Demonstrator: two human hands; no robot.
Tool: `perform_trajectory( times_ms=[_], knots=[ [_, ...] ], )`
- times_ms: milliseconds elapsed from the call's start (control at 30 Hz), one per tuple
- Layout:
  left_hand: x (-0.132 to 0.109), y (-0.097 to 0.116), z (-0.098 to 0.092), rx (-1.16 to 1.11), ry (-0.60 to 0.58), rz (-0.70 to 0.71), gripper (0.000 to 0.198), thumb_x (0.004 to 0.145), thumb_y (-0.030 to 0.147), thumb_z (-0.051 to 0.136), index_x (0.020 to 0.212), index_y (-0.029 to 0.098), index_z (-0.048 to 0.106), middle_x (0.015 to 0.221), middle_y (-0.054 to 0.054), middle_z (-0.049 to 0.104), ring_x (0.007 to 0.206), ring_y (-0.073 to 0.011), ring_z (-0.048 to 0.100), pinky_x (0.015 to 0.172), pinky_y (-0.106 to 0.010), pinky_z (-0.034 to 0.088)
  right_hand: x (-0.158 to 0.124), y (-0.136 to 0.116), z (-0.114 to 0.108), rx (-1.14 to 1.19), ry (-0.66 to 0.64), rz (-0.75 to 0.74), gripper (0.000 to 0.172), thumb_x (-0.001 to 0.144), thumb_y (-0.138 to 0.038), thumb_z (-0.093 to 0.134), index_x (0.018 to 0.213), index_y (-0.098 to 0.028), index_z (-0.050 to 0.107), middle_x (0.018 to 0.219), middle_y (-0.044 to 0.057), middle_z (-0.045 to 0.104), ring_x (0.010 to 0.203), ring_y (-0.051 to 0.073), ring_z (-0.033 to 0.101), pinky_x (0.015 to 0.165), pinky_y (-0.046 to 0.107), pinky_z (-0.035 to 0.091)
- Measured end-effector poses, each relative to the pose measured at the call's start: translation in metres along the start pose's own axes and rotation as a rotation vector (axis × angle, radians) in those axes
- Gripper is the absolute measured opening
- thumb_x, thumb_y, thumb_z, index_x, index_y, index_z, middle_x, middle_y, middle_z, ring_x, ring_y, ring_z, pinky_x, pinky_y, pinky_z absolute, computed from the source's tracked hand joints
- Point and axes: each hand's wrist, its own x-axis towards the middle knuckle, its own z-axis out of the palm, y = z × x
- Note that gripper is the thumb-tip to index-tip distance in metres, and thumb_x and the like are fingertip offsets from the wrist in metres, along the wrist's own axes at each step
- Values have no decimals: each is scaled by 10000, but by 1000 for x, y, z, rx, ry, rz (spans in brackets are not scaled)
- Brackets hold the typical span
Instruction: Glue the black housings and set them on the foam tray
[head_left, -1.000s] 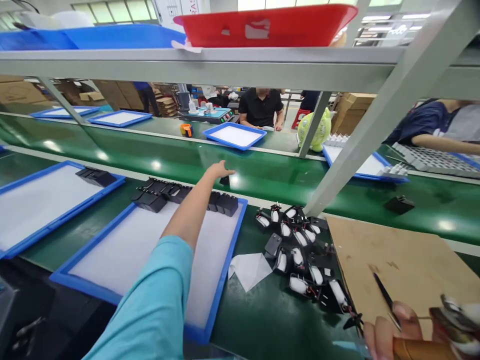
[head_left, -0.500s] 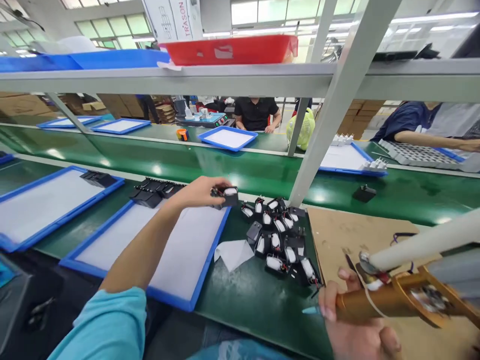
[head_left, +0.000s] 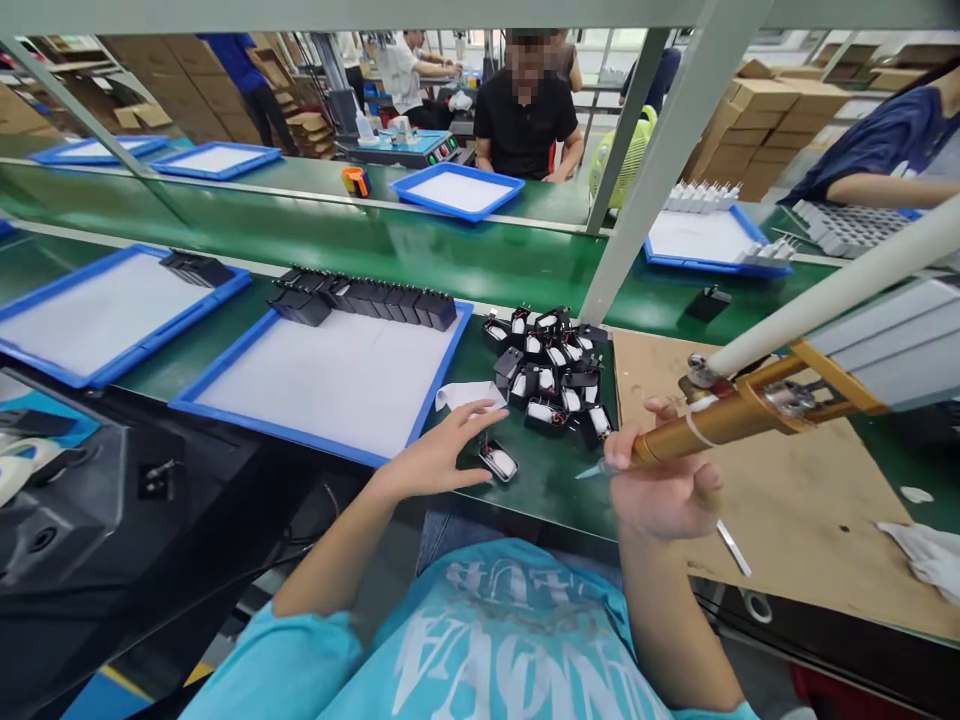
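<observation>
Open, oblong black plastic casing [head_left: 499, 462] near front edge of green tabletop [head_left: 551, 496], left hand [head_left: 439, 455] spread beside it, right hand [head_left: 660, 488] clasping gold cylindrical metal tool [head_left: 694, 432]: best steady casing by its walls before angling the tool's tip in.

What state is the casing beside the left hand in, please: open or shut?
Open: the casing shows its white part uncovered.

Cardboard boxes [head_left: 757, 125] beyond green workbench [head_left: 555, 502]
</observation>
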Motion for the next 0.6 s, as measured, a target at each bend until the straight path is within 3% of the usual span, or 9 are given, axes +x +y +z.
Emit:
perform_trajectory(
  times_ms=[67,167,267,367,500,600],
  knots=[
    [-14,-1,15,-50,175,-189,854,782,464,702,1499,367,249,1461,-101,396,1292,-319,467,1035,-449,441,0,1,0,-10,2,7,393,754,-517,554,1058,-273,597,1062,19,575,449,98,537,388,297,398],
    [-24,-1,43,-107,284,-359,972,737,547,726,1519,329,190,1328,-136,512,1187,-329,550,973,-472,470,1,2,-2,-12,-2,10,395,754,-524,554,1056,-273,595,1059,18,575,448,94,524,391,298,398],
    [-17,4,67,-137,341,-371,1020,705,563,748,1517,301,190,1366,-154,505,1260,-354,502,1031,-515,411,1,4,-1,-5,-17,24,396,761,-524,557,1058,-267,607,1062,19,564,457,93,523,391,302,401],
    [-6,12,79,-160,426,-372,958,694,526,771,1462,242,274,1326,-151,558,1270,-349,500,1059,-531,383,1,6,2,7,-42,46,387,779,-519,543,1048,-255,631,1084,25,550,471,91,526,390,304,396],
    [-4,18,79,-202,478,-346,805,728,435,765,1389,231,351,1338,-123,570,1212,-297,561,1043,-480,436,1,9,12,44,-73,49,337,798,-501,535,1007,-257,636,1088,25,552,478,91,522,382,293,381],
    [-11,17,72,-241,404,-285,747,752,400,750,1390,256,388,1390,-90,542,1210,-271,578,1044,-436,465,2,13,23,70,-94,55,306,807,-489,535,979,-252,626,1080,24,555,483,91,530,380,283,376]
  ],
)
